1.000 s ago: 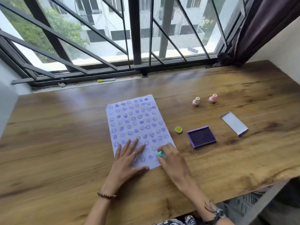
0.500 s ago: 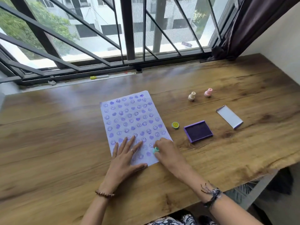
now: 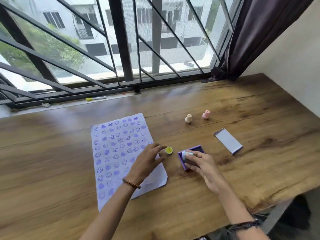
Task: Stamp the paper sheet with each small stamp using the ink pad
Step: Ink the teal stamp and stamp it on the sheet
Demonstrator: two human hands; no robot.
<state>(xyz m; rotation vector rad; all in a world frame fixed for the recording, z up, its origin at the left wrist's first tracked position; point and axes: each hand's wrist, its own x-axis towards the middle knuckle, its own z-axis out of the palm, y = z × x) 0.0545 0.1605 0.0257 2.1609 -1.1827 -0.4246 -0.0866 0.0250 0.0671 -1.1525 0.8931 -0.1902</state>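
Paper sheet (image 3: 117,153) lies flat on the wooden surface (image 3: 52,161), covered in rows of purple smiley faces and hearts, and I take it as my landmark. My left hand (image 3: 147,161) rests over its right edge with the fingers loosely spread and nothing gripped, fingertips reaching toward the yellow stamp (image 3: 169,150), which stands just off the sheet's right edge with its smiley top facing up; I cannot tell whether my fingers touch it. Further right of the sheet sits the purple ink pad (image 3: 191,157), and my right hand (image 3: 202,163) is curled over it, fingers pinched around the teal stamp (image 3: 187,154), which is pressed down at the pad's near left part. Right of the pad, well clear of the sheet, lies the ink pad lid (image 3: 227,141), flat and pale. Beyond the sheet's far right corner stand the beige stamp (image 3: 188,119) and, to its right, the pink stamp (image 3: 206,114), both upright and apart from each other.
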